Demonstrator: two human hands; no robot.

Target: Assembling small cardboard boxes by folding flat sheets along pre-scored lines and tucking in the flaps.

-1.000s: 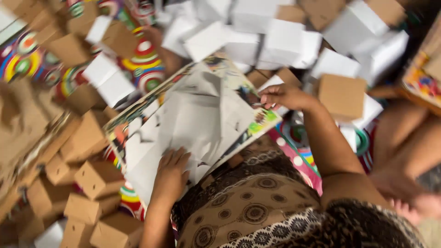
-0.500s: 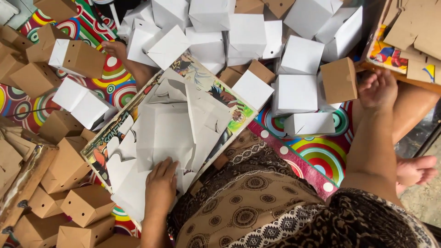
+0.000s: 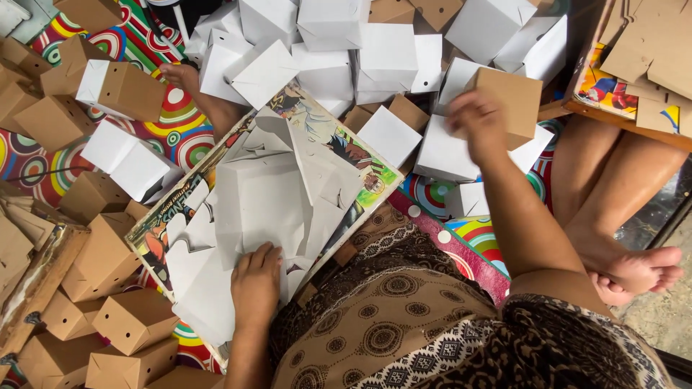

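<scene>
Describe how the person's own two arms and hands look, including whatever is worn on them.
Both arms are bare from the hand up to where they leave the picture: no sleeves show. The left hand and the right hand wear no gloves, and no rings, watch or bracelets can be seen. The right hand is motion-blurred, so fine detail there is unclear. The nails look short and unpainted.

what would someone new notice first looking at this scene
The heap of folded white boxes across the top, with brown boxes piled down the left side, all on a mat of bright coloured rings. In the middle, the left hand presses on a stack of flat white box blanks lying on a colourful printed board. At upper right, the right hand grips a brown box above the white ones.
</scene>
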